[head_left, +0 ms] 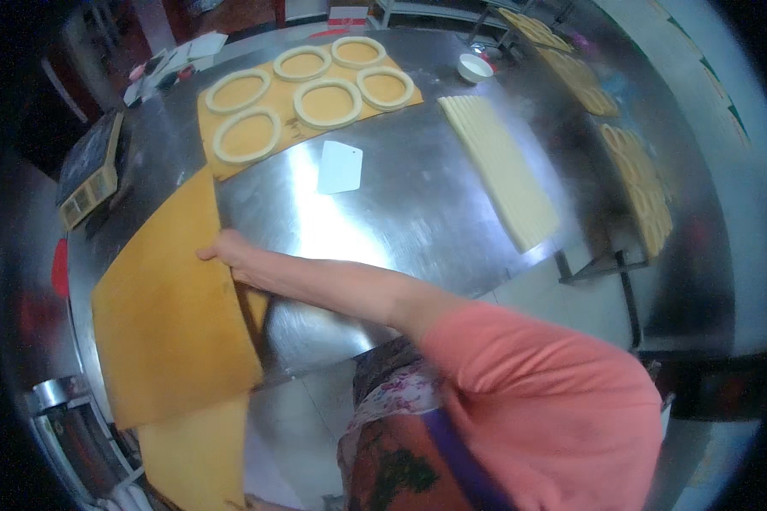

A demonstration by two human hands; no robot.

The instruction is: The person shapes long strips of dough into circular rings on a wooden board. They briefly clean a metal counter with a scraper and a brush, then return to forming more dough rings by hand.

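My right arm reaches across from the right, and my right hand (232,254) grips the right edge of a large yellow-brown wooden board (170,324), thumb on top and fingers beneath. The board is tilted at the table's left end, and a second, paler board (196,451) shows below it. At the bottom edge, a sliver of what appears to be my left hand (266,505) lies beside the paler board; its fingers are mostly out of sight. Beyond them, another board (285,132) lies on the table with several dough rings (326,103) on it.
The steel table (400,204) carries a white dough scraper (340,168), a row of long dough strips (498,170) and a white bowl (475,68). More boards of shaped dough (639,183) stand at the right. A dark scale-like device (91,170) sits at the left.
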